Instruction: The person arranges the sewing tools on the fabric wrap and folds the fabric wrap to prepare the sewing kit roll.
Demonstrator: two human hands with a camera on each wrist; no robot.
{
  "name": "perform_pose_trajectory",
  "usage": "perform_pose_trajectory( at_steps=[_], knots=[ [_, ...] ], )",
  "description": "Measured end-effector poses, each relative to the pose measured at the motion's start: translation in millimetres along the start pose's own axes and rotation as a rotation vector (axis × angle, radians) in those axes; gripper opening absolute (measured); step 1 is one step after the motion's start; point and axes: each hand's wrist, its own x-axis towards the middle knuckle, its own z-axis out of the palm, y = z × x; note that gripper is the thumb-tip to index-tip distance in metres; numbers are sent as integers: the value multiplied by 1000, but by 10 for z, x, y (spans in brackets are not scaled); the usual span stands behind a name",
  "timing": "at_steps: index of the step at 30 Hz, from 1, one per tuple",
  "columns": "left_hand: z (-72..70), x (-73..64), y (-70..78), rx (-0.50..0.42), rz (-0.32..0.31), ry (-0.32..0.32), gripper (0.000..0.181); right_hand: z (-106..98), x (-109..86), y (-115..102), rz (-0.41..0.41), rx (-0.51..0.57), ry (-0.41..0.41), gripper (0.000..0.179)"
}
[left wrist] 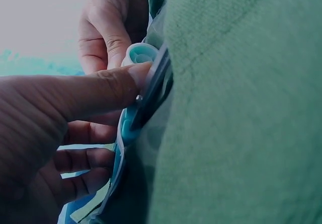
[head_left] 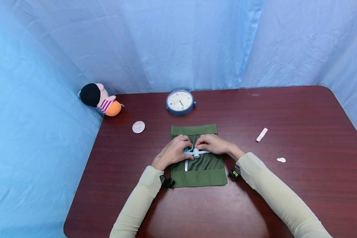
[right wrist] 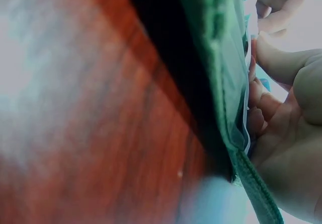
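Note:
A green fabric sheet (head_left: 199, 178) with wide folded bands at its near and far ends lies on the table. A white elastic strap (head_left: 205, 151) runs across its middle. Scissors with light-blue handles (head_left: 191, 148) sit at the strap, blades toward the near band. Beside them a small light-blue roll (head_left: 196, 153) stands at the strap; the left wrist view shows its hollow end. My left hand (head_left: 175, 149) pinches the scissors, thumb near the pivot. The curled fingers of my right hand (head_left: 213, 144) pinch the strap close to the roll; their tips are partly hidden.
A blue round clock (head_left: 179, 101) lies beyond the fabric. To the left are a plush toy (head_left: 99, 99) at the table corner and a pale round disc (head_left: 138, 127). A white stick-shaped piece (head_left: 261, 135) and a small white flat piece (head_left: 281, 160) lie right.

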Motion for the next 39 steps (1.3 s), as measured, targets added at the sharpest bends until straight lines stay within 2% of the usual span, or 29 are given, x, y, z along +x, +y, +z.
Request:
perform_pose_trajectory(
  at_steps=[13, 22, 30, 39],
  knots=[
    [6, -6, -9, 0, 14, 13, 34, 7, 15, -44, 18, -49, -10, 12],
    [-4, -16, -5, 18, 12, 13, 34, 3, 11, -42, 21, -18, -8, 11],
    [-15, -36, 12, 62, 21, 14, 34, -103, -53, -76, 64, 10, 54, 14],
    [-28, -51, 26, 61, 13, 15, 29, -332, -251, -92, 119, 43, 161, 19]
  ],
)
